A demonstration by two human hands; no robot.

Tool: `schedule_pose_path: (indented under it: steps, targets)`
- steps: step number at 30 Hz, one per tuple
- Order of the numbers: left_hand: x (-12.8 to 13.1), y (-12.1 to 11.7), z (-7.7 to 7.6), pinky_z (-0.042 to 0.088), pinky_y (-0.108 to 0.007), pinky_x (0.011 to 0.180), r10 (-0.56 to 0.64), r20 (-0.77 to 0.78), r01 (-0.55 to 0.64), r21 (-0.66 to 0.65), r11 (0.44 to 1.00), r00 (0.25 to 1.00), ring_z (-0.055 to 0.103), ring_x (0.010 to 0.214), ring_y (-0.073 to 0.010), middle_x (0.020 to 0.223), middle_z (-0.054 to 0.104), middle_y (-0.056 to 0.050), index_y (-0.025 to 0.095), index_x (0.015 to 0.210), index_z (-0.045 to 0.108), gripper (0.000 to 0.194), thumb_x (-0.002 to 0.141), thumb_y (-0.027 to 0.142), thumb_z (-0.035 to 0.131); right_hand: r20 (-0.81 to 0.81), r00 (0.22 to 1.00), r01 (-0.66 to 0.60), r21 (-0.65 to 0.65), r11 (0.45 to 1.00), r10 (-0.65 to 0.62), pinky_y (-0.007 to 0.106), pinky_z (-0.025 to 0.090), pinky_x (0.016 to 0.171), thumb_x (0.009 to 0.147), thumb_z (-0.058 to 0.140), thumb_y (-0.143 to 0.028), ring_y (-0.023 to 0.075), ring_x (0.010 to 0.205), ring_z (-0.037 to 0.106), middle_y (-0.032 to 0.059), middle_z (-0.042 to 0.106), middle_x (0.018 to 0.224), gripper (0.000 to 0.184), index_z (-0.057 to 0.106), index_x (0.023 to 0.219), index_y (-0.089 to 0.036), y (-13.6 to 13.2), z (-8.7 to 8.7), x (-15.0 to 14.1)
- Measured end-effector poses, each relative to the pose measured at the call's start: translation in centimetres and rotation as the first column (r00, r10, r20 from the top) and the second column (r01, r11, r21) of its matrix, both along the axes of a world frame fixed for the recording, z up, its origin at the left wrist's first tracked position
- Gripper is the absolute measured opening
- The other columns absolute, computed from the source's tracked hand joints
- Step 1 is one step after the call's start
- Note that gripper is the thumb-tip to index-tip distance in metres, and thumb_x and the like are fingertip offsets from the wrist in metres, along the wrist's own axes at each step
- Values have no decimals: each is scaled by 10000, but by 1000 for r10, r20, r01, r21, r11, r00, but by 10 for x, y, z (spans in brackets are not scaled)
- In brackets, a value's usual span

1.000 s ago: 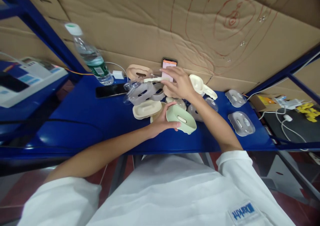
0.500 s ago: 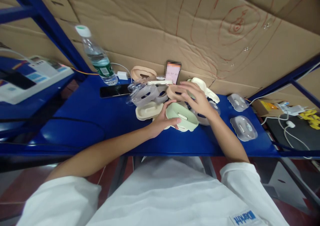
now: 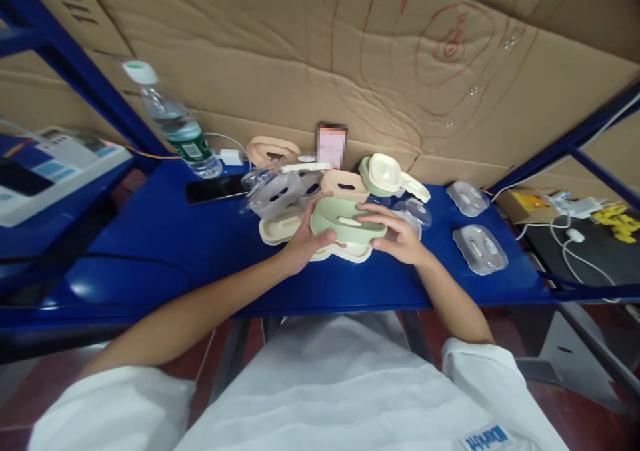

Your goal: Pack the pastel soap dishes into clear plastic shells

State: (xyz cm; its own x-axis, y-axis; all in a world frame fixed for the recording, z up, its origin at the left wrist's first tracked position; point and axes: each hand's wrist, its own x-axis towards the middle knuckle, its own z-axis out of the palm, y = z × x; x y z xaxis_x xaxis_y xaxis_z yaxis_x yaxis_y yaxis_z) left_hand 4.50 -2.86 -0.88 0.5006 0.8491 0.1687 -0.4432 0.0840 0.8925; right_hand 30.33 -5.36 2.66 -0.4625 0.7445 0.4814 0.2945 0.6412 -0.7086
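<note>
A pale green soap box base [image 3: 345, 228] with a slot in its floor is held between both hands. My left hand [image 3: 305, 244] grips its left end, thumb along the near side. My right hand [image 3: 400, 234] grasps the right end, fingers over the rim and thumb below. Cream trays [image 3: 353, 252] lie beneath it on the table. Behind it sits a peach soap box base [image 3: 344, 186]. To the left are a grey base [image 3: 276, 196] and a cream tray [image 3: 280, 226]. Cream and green pieces [image 3: 384, 173] lie stacked at back right.
Two clear-lidded boxes [image 3: 480, 250] rest on the blue table [image 3: 225, 271] at right. A water bottle [image 3: 187, 141], a dark phone [image 3: 216, 188] and a white charger [image 3: 231, 157] are at left. A lit phone [image 3: 331, 146] leans on the cardboard wall [image 3: 260, 58].
My right hand has come down from above the pile and taken hold of the green base's right end. The left hand keeps its grip. The view has shifted slightly.
</note>
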Motion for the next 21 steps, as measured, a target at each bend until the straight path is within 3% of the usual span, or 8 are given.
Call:
schedule_pose_path:
  steps: [3, 5, 9, 11, 13, 16, 19, 21]
  targets:
    - [-4, 8, 0, 699, -462, 848, -15, -57, 18, 56, 998, 998, 650, 1295, -381, 1610, 487, -156, 352, 1624, 385, 1116, 714, 678, 944, -48, 999, 1, -12, 1000, -2, 503, 501, 1207, 986, 752, -564, 300, 1386, 651, 112, 696, 1460, 385, 785, 1253, -288, 3, -3, 0]
    - [-6, 16, 2, 654, -521, 988, -6, -118, 25, 154, 988, 993, 608, 1363, -411, 1621, 480, -178, 302, 1623, 406, 1171, 668, 684, 966, -106, 994, 34, -31, 999, -37, 501, 533, 1169, 999, 705, -620, 295, 1347, 677, 98, 727, 1415, 397, 776, 1210, -291, 6, -6, 2]
    - [-4, 18, 7, 382, -582, 1299, 56, -180, 4, 316, 949, 982, 429, 1549, -438, 1649, 470, -192, 223, 1609, 443, 1213, 619, 638, 1007, -141, 978, 145, -50, 988, -150, 511, 575, 1110, 982, 597, -781, 304, 1281, 718, 92, 774, 1333, 539, 745, 1142, -287, 8, -3, 6]
    - [-1, 10, 9, 398, -580, 1290, 65, -152, -22, 267, 964, 986, 438, 1546, -420, 1642, 486, -177, 230, 1615, 428, 1161, 673, 621, 984, -95, 978, 186, -4, 983, -185, 525, 574, 1104, 962, 594, -812, 318, 1277, 718, 106, 778, 1318, 578, 742, 1123, -277, 7, 2, 7]
    - [2, 0, 11, 532, -565, 1182, 54, -123, -36, 138, 990, 991, 537, 1455, -390, 1578, 541, -155, 250, 1594, 441, 1074, 725, 612, 956, -95, 966, 250, 98, 963, -241, 534, 578, 1085, 977, 583, -796, 322, 1257, 722, 114, 781, 1291, 562, 740, 1121, -276, 8, 7, 7]
    - [3, -11, 12, 690, -477, 909, -28, -119, 24, -33, 999, 992, 704, 1139, -289, 1413, 616, -122, 244, 1488, 536, 890, 773, 603, 926, -90, 909, 416, 288, 863, -408, 538, 561, 1090, 1002, 600, -735, 320, 1242, 720, 119, 773, 1275, 501, 741, 1130, -272, 14, 14, 11]
    - [2, -12, 14, 704, -385, 744, -99, -126, 92, -59, 994, 987, 725, 846, -178, 1245, 650, -81, 221, 1416, 573, 815, 776, 575, 934, 42, 787, 538, 443, 717, -616, 536, 522, 1117, 1007, 619, -707, 332, 1276, 695, 137, 752, 1312, 498, 749, 1151, -248, 30, 24, 15]
    - [2, -11, 15, 693, -355, 701, -118, -134, 112, -51, 992, 984, 720, 777, -158, 1168, 655, -55, 219, 1404, 564, 808, 774, 553, 943, 156, 677, 572, 503, 648, -719, 539, 502, 1117, 1027, 566, -723, 348, 1294, 676, 150, 743, 1329, 543, 745, 1180, -233, 42, 31, 13]
